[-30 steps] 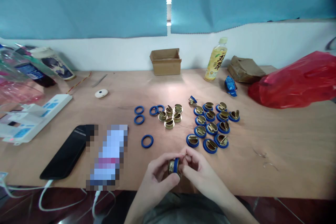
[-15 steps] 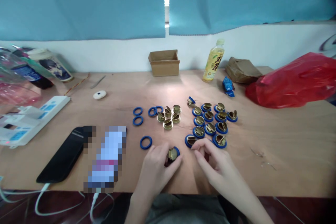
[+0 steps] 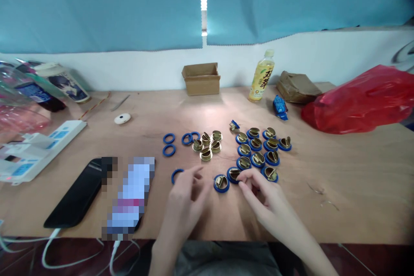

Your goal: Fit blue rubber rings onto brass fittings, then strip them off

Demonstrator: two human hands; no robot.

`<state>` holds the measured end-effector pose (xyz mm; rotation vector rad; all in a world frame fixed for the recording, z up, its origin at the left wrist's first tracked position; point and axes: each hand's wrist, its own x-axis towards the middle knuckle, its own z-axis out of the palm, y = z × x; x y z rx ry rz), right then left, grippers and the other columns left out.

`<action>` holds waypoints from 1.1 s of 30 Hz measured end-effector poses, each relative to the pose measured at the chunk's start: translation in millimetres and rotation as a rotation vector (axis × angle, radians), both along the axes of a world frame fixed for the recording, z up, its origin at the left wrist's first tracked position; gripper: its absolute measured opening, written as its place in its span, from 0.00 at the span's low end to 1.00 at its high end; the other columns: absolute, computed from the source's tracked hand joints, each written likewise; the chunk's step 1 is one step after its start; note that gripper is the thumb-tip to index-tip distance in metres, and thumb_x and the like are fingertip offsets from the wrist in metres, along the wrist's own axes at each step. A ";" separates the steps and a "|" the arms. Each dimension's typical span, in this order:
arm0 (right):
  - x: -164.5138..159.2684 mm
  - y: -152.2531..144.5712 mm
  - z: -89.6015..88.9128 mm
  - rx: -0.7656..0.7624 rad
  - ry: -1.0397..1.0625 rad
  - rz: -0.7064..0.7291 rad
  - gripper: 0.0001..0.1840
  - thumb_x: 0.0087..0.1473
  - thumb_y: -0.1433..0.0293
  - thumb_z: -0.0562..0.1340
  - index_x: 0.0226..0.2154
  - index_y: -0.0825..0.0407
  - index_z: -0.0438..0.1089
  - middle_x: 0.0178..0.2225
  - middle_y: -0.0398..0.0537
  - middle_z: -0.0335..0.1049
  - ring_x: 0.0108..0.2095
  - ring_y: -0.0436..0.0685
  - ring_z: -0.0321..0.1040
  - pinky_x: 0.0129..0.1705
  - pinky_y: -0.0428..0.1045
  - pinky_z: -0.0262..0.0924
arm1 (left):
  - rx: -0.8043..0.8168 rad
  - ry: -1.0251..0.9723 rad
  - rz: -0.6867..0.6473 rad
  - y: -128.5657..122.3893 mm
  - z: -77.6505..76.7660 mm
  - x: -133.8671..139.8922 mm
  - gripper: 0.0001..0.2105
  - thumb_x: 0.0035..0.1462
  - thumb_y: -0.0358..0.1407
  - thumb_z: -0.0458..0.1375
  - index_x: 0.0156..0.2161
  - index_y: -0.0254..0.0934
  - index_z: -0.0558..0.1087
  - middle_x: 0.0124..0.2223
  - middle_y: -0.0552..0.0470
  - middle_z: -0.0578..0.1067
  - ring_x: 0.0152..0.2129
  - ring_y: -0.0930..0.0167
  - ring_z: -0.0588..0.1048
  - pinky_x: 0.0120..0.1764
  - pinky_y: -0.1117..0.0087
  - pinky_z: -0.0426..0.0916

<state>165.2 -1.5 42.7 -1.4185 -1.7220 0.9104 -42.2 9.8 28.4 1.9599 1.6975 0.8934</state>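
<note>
Pale wood-grained board forms the worktop [image 3: 359,168], set against a white wall [image 3: 145,71] below blue curtains [image 3: 97,8] with a bright gap near the middle; dark reddish floor [image 3: 375,263] shows beyond the front edge. At far left lie clear plastic bottles, a printed cup [image 3: 66,83] tilted over, and a white power strip [image 3: 69,131]. Next are a black phone [image 3: 74,194] and a lit, pixelated phone [image 3: 131,198], both cabled. A small white disc [image 3: 122,118] lies behind them. Loose blue rings [image 3: 169,156] follow, one partly covered by the left hand [image 3: 186,198], whose fingers are parted and hold nothing visible. Behind it, plain brass fittings [image 3: 205,154] sit in a cluster; an open carton [image 3: 202,87] stands at the wall. One blue-ringed fitting [image 3: 221,183] rests on the board between the hands. The right hand [image 3: 268,196] is loosely curled beside the group of ringed fittings [image 3: 257,159]; its grip cannot be determined. Further right: an upright yellow drink bottle [image 3: 261,79], brown package [image 3: 297,88], thin wires [image 3: 328,203] and red bag [image 3: 362,99].
</note>
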 end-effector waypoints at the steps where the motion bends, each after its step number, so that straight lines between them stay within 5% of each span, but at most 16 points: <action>1: -0.4 0.4 -0.5 -0.005 -0.009 0.019 0.06 0.62 0.67 0.54 0.37 0.48 0.66 0.22 0.40 0.61 0.21 0.51 0.60 0.19 0.46 0.46 | 0.069 0.036 0.076 1.7 -1.3 -10.9 0.13 0.62 0.41 0.53 0.49 0.39 0.68 0.41 0.47 0.74 0.39 0.63 0.74 0.41 0.62 0.70; 4: -2.8 0.7 0.2 -0.030 -0.056 0.109 0.08 0.63 0.67 0.53 0.35 0.48 0.67 0.22 0.40 0.63 0.22 0.51 0.61 0.23 0.46 0.48 | 0.119 0.194 0.156 7.4 -7.4 -40.8 0.16 0.60 0.42 0.55 0.51 0.37 0.68 0.49 0.42 0.71 0.48 0.57 0.71 0.49 0.54 0.67; 9: -6.0 -2.3 2.9 -0.055 -0.184 0.283 0.09 0.62 0.70 0.53 0.32 0.49 0.67 0.28 0.44 0.70 0.30 0.54 0.66 0.31 0.48 0.53 | 0.098 0.193 0.074 10.3 -18.6 -58.4 0.11 0.60 0.41 0.56 0.45 0.39 0.71 0.45 0.46 0.76 0.44 0.60 0.74 0.47 0.57 0.70; 14: -4.5 -6.0 -1.0 -0.028 -0.145 0.293 0.08 0.60 0.70 0.56 0.33 0.48 0.71 0.31 0.47 0.72 0.32 0.56 0.67 0.33 0.49 0.56 | 0.190 0.155 0.111 11.8 -2.7 -45.0 0.13 0.60 0.42 0.57 0.46 0.37 0.70 0.43 0.46 0.77 0.39 0.62 0.76 0.43 0.61 0.71; 20: -4.2 -6.6 -2.2 -0.013 -0.173 0.324 0.09 0.61 0.70 0.55 0.36 0.48 0.72 0.32 0.48 0.73 0.34 0.57 0.68 0.34 0.50 0.57 | 0.285 0.189 -0.130 44.0 29.5 -13.2 0.13 0.62 0.36 0.56 0.51 0.36 0.67 0.48 0.45 0.76 0.46 0.64 0.75 0.48 0.62 0.69; 26: -6.1 -4.2 0.1 0.015 -0.317 0.371 0.09 0.62 0.71 0.53 0.36 0.49 0.69 0.35 0.49 0.73 0.36 0.58 0.68 0.37 0.52 0.57 | 0.192 0.180 -0.203 65.2 22.9 -0.7 0.22 0.63 0.35 0.54 0.60 0.37 0.58 0.59 0.40 0.70 0.56 0.61 0.69 0.55 0.57 0.66; 33: -6.5 -4.0 2.0 0.001 -0.387 0.397 0.10 0.63 0.71 0.52 0.38 0.50 0.68 0.37 0.51 0.73 0.39 0.60 0.69 0.39 0.53 0.59 | 0.109 0.206 -0.096 59.5 9.8 0.9 0.14 0.63 0.33 0.52 0.53 0.35 0.65 0.50 0.41 0.76 0.46 0.59 0.75 0.46 0.58 0.71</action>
